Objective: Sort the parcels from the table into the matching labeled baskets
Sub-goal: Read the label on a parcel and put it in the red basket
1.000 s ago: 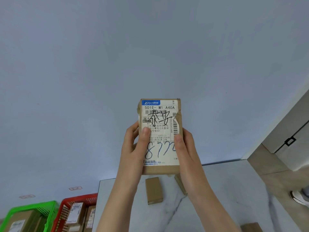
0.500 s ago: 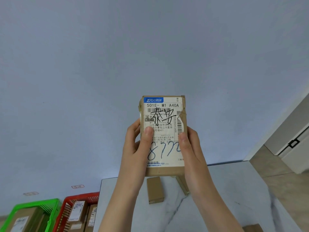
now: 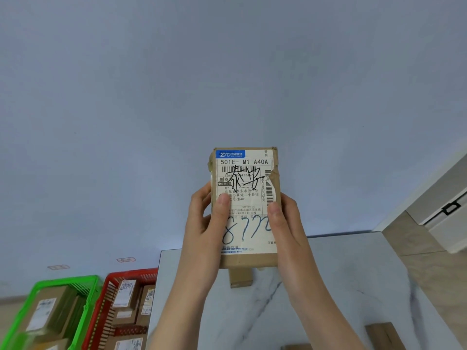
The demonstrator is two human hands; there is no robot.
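While both hands, left hand [image 3: 207, 228], right hand [image 3: 285, 228], keep their grip clamped on the parcel [image 3: 246, 205], it sits slightly higher.

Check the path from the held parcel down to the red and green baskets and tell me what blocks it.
Nothing visible does. Both hands, left and right, hold the parcel above the table. The red basket and green basket sit lower left, open-topped, already holding boxes.

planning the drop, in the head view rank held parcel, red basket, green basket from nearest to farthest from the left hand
1. Held parcel: gripped by the left hand, with the right hand on its other edge.
2. Red basket: lower left, beside the table.
3. Green basket: farther left.
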